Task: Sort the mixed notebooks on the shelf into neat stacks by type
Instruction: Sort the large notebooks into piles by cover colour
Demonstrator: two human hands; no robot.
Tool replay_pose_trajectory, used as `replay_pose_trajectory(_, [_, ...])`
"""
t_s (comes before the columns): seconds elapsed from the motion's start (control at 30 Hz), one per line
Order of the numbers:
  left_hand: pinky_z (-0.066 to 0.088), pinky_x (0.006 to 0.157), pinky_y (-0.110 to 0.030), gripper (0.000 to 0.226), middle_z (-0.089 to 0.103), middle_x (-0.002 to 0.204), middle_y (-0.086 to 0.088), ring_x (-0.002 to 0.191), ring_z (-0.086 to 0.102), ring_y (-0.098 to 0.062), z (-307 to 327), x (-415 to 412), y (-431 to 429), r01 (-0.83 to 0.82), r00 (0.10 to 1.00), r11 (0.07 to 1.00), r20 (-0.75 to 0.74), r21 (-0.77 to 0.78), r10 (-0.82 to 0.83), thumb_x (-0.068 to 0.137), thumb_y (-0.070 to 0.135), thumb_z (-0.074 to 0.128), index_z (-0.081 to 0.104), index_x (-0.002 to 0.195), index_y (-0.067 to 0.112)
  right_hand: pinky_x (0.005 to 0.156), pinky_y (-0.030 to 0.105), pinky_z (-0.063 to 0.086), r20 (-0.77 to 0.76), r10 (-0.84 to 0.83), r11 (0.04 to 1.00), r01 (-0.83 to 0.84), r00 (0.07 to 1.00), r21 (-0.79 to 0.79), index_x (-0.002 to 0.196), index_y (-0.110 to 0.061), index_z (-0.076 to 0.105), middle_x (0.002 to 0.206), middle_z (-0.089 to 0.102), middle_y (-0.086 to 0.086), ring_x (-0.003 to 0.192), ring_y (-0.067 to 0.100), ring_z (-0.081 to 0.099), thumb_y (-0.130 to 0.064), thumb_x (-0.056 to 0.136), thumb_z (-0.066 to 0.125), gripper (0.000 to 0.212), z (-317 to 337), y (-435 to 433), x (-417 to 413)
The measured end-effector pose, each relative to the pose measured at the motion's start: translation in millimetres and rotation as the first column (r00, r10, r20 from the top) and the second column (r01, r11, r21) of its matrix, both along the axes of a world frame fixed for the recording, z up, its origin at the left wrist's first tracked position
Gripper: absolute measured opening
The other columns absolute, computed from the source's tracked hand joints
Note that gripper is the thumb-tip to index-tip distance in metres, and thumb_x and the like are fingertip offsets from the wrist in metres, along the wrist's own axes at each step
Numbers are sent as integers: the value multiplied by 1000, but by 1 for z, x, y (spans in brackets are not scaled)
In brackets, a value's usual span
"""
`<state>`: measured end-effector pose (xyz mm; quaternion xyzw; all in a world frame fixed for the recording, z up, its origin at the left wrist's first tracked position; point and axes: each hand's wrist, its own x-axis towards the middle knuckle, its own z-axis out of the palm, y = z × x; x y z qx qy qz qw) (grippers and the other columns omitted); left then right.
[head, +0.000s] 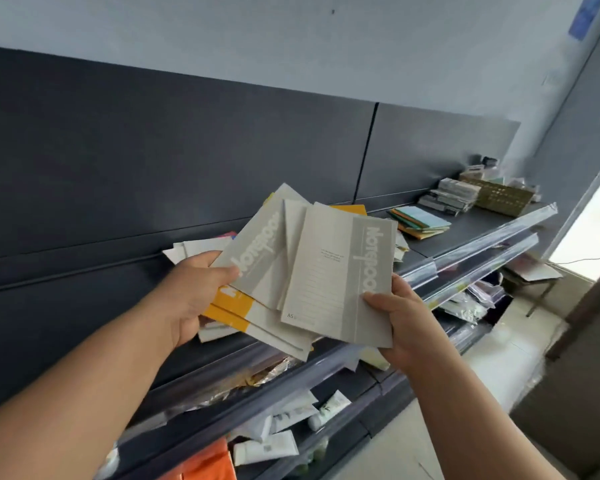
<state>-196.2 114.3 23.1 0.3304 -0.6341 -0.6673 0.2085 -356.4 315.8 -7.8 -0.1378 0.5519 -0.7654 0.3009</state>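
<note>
My left hand [194, 296] grips a fanned bundle of notebooks [257, 258] above the top shelf [471, 233]; grey "Notebook" covers lie on top and yellow-and-white ones [229, 306] underneath. My right hand [395, 313] pinches the lower right corner of a single grey A5 notebook [340, 275], held in front of the bundle and overlapping it. More loose notebooks [187, 249] lie on the shelf behind my left hand, mostly hidden.
Farther right on the shelf lie a stack of teal and yellow notebooks [420, 221], a pile of boxed items [454, 197] and a woven basket [499, 197]. Lower shelves hold white tubes [267, 448] and packets. A dark back panel rises behind.
</note>
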Motion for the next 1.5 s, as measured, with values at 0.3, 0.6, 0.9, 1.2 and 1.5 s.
replay_pose_trajectory(0.3, [53, 67, -30, 17, 72, 86, -9, 76, 66, -24, -3, -109, 42, 223, 972, 964, 104, -142, -209, 93, 5, 57, 65, 95, 20, 57, 41, 57, 5, -91, 996, 91, 996, 14, 104, -16, 64, 87, 74, 7, 70, 23, 71, 5, 92, 47, 30, 4, 80, -97])
replay_pose_trajectory(0.6, [50, 89, -53, 21, 69, 105, -24, 96, 66, -41, 23, -211, 12, 774, 610, 619, 416, -133, -674, 91, 7, 60, 67, 110, 11, 76, 49, 55, -37, -103, 994, 104, 994, 44, 120, -12, 61, 104, 69, 16, 85, 32, 66, 8, 89, 47, 40, 8, 79, -186])
replay_pose_trajectory(0.9, [59, 77, -40, 41, 68, 111, -22, 96, 69, -33, 40, -308, -19, 736, 674, 667, -25, 119, -739, 92, 31, 47, 65, 116, 3, 62, 42, 60, 97, -70, 997, 71, 993, -6, 117, -13, 63, 96, 72, 14, 72, 28, 69, 5, 86, 50, 38, 3, 50, -262])
replay_pose_trajectory(1.2, [51, 91, -49, 65, 62, 121, -14, 106, 63, -34, 8, -354, 4, 683, 707, 662, -509, 309, -491, 73, 37, 77, 57, 130, 13, 56, 42, 54, 333, -276, 947, 314, 902, -64, 113, -16, 52, 106, 61, 9, 84, 27, 62, -4, 98, 49, 19, 5, -7, -349])
replay_pose_trajectory(1.5, [56, 58, -37, 20, 65, 95, -15, 75, 64, -26, -5, -430, 48, -232, 904, 921, -280, 314, 323, 93, -4, 47, 53, 110, 7, 93, 53, 51, 249, 86, 995, -70, 965, -72, 113, -14, 59, 111, 68, 12, 98, 31, 64, 1, 96, 48, 25, -2, -48, -434])
